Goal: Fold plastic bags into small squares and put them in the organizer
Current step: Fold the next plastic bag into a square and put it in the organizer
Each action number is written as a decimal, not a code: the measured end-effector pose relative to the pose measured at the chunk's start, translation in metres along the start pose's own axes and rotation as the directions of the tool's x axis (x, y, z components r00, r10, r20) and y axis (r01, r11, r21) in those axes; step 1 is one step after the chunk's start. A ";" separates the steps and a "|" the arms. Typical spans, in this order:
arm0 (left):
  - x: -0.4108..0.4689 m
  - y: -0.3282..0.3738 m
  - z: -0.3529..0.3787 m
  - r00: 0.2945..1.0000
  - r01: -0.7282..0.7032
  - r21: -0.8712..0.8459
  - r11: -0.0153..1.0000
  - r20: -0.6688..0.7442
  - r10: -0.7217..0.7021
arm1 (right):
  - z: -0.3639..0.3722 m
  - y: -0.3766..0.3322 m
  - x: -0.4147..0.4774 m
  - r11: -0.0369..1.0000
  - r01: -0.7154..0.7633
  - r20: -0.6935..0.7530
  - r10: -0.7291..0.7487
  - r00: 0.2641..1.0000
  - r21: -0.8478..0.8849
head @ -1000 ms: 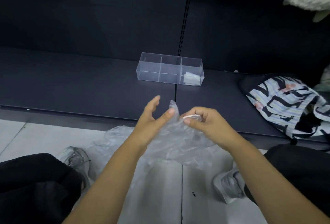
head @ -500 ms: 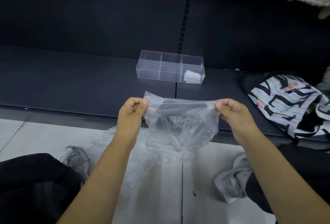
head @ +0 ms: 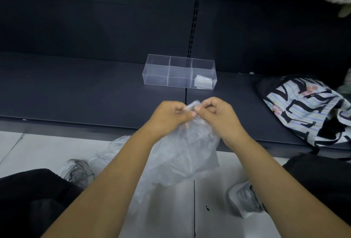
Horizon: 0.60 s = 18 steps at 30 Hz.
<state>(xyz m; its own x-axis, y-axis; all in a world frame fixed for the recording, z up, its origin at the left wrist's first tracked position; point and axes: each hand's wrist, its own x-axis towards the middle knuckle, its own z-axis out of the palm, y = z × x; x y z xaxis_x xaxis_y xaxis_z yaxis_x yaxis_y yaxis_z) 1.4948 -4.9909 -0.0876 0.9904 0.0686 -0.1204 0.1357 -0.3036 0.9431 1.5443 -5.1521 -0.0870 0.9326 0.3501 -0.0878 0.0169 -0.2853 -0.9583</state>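
Head view: left hand (head: 171, 117) and right hand (head: 217, 116) meet knuckle to knuckle, fingers curled, both pinching the top edge of the thin clear crumpled plastic bag (head: 187, 154). The bag hangs straight down from the fingers, long axis vertical. The clear rectangular compartmented organizer (head: 155, 75) sits ahead of both hands, apart from them and about equally near each. A white folded square (head: 203, 83) lies in its right end.

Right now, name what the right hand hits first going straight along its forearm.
Probably the left hand, touching the right hand around the crumpled clear plastic bag; beyond lies the transparent compartmented organizer.
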 end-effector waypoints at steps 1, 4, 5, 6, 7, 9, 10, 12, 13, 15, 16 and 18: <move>0.003 -0.001 -0.004 0.998 0.016 -0.032 0.999 -0.068 -0.018 | -0.006 0.003 0.005 0.999 -0.029 -0.036 0.028 0.999 -0.018; 0.010 -0.013 -0.018 0.965 0.082 -0.111 0.990 -0.238 -0.107 | -0.035 0.019 0.020 0.988 -0.124 -0.145 0.110 0.983 -0.090; 0.013 -0.018 -0.022 0.953 0.111 -0.142 0.984 -0.266 -0.145 | -0.044 0.025 0.023 0.985 -0.143 -0.179 0.124 0.976 -0.096; 0.016 -0.023 -0.025 0.941 0.143 -0.174 0.974 -0.281 -0.189 | -0.052 0.031 0.026 0.987 -0.143 -0.189 0.126 0.974 -0.078; 0.020 -0.029 -0.028 0.930 0.178 -0.201 0.963 -0.286 -0.231 | -0.056 0.035 0.027 0.992 -0.124 -0.161 0.116 0.980 -0.039; 0.027 -0.041 -0.033 0.909 0.229 -0.250 0.941 -0.291 -0.298 | -0.057 0.043 0.027 0.996 -0.075 0.036 0.074 0.997 0.052; 0.031 -0.048 -0.035 0.898 0.245 -0.279 0.929 -0.295 -0.326 | -0.053 0.046 0.025 0.994 -0.079 0.191 0.063 0.980 0.081; 0.042 -0.064 -0.038 0.868 0.285 -0.332 0.899 -0.308 -0.389 | -0.037 0.059 0.027 0.987 -0.163 0.421 0.150 0.895 -0.005; 0.045 -0.072 -0.039 0.851 0.306 -0.352 0.885 -0.315 -0.420 | -0.025 0.067 0.030 0.977 -0.185 0.416 0.212 0.884 -0.106; 0.053 -0.087 -0.041 0.823 0.348 -0.371 0.861 -0.318 -0.471 | 0.000 0.088 0.041 0.955 -0.213 0.207 0.255 0.944 -0.208; 0.058 -0.095 -0.042 0.814 0.364 -0.378 0.851 -0.316 -0.488 | 0.011 0.098 0.048 0.953 -0.237 0.086 0.256 0.963 -0.187; 0.067 -0.110 -0.045 0.787 0.390 -0.401 0.829 -0.321 -0.526 | 0.027 0.116 0.062 0.952 -0.254 -0.047 0.250 0.967 -0.170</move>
<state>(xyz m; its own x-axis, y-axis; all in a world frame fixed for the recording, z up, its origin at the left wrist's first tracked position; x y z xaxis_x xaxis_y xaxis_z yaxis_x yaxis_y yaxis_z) 1.5451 -4.9100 -0.1860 0.6991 0.5193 -0.4916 0.4878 0.1563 0.8589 1.5942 -5.1392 -0.2107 0.9230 0.2258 -0.3116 -0.1597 -0.5120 -0.8440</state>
